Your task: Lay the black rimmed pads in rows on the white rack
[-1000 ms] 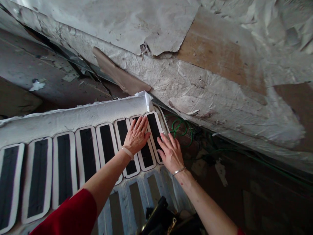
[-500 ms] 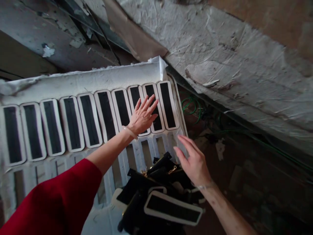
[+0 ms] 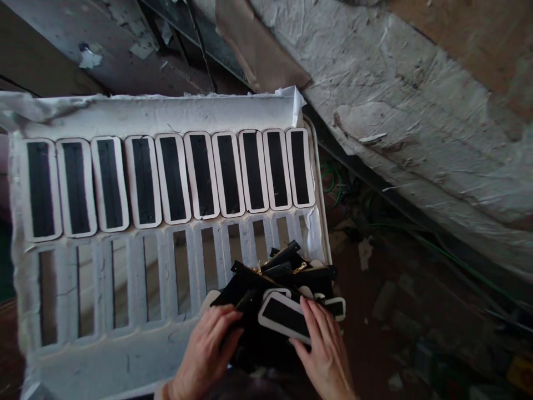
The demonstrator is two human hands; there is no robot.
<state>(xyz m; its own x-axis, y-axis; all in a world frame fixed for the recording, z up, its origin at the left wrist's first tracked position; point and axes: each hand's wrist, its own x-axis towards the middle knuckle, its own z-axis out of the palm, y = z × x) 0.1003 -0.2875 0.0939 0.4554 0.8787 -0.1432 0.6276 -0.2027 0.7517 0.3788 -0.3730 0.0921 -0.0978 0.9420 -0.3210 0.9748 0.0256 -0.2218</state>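
Both hands are down at the dark pile (image 3: 254,347) on the near right of the white slotted tray (image 3: 108,361), and here's the right hand (image 3: 323,341), fingers and thumb closed across the right end of a loose white-rimmed black panel (image 3: 281,314)! The left hand (image 3: 210,347) curls in at the pile's left side, though whether it grips a black piece can't be told. Beyond them, ten matching panels (image 3: 202,175) stand side by side along the tray's far half.
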